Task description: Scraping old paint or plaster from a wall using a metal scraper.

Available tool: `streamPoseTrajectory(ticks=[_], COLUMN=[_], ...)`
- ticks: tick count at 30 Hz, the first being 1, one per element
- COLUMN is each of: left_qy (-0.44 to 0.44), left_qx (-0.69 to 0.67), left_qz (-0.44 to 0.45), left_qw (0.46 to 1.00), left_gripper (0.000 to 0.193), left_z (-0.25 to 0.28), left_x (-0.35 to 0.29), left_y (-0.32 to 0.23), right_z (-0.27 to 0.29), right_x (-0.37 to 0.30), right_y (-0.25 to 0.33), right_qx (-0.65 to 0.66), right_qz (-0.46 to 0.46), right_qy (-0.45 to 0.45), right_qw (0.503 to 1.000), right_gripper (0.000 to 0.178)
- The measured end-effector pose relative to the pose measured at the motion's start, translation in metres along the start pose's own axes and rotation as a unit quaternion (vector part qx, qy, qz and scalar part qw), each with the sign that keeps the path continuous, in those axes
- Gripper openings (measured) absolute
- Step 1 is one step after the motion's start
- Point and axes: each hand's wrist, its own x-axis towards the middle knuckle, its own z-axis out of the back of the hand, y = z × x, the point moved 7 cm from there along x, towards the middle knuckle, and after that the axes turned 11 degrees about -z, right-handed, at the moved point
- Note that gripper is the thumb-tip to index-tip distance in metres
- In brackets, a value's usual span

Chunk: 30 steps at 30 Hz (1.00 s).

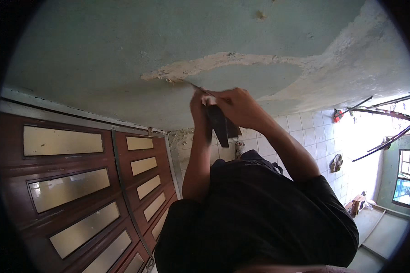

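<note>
In front of the wall my two hands meet, both closed. A thin dark sheet (220, 126), perhaps sandpaper, hangs in strips below the fingers. My left hand (198, 105) grips it from the left, blurred by motion. On the other side my right hand (238, 105) pinches its upper part, the thumb side toward the left fingers. A slim dark edge (195, 86) juts up-left from between the hands toward the wall; whether it belongs to the sheet is unclear. Just beyond it, a pale peeled patch (200, 66) with flaking edges crosses the green painted wall (109, 54).
Brown door panels (73, 170) with pale glass panes stand at left. White floor tiles (300, 123) lie below, with my foot (240, 148) near the wall. Toward the right are a dark shoe (336, 163), metal bars (382, 110) and a window (407, 177).
</note>
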Motion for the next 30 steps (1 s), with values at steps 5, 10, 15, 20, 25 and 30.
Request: streamPoseTrajectory(ticks=[5,10,15,20,25,30], left_qy=[0.022,0.073,-0.008,-0.003,0.016,0.139], left_qx=[-0.024,-0.014,-0.022,-0.079,-0.082,-0.064], left_qz=[0.013,0.0,0.022,0.038,0.062,0.042], left_qw=[0.999,0.997,0.999,0.996,0.995,0.987], left_gripper=[0.028,0.026,0.025,0.022,0.019,0.022], left_z=[0.01,0.006,0.005,0.02,0.005,0.014], left_x=[-0.001,0.004,-0.003,-0.005,0.0,0.003], left_y=[-0.012,-0.011,-0.003,-0.012,-0.002,0.002], right_z=[-0.015,-0.011,-0.009,-0.027,-0.015,-0.015], right_x=[0.005,0.0,0.009,0.013,0.015,0.008], right_y=[0.019,0.016,0.004,0.008,0.002,0.001], right_qx=[-0.04,-0.024,-0.014,-0.046,-0.058,-0.043], right_qz=[0.035,0.014,0.01,0.017,0.009,-0.002], right_qy=[0.019,0.007,0.019,0.038,0.015,0.038], right_qw=[0.998,1.0,1.0,0.998,0.998,0.998], right_gripper=[0.031,0.032,0.036,0.038,0.038,0.037])
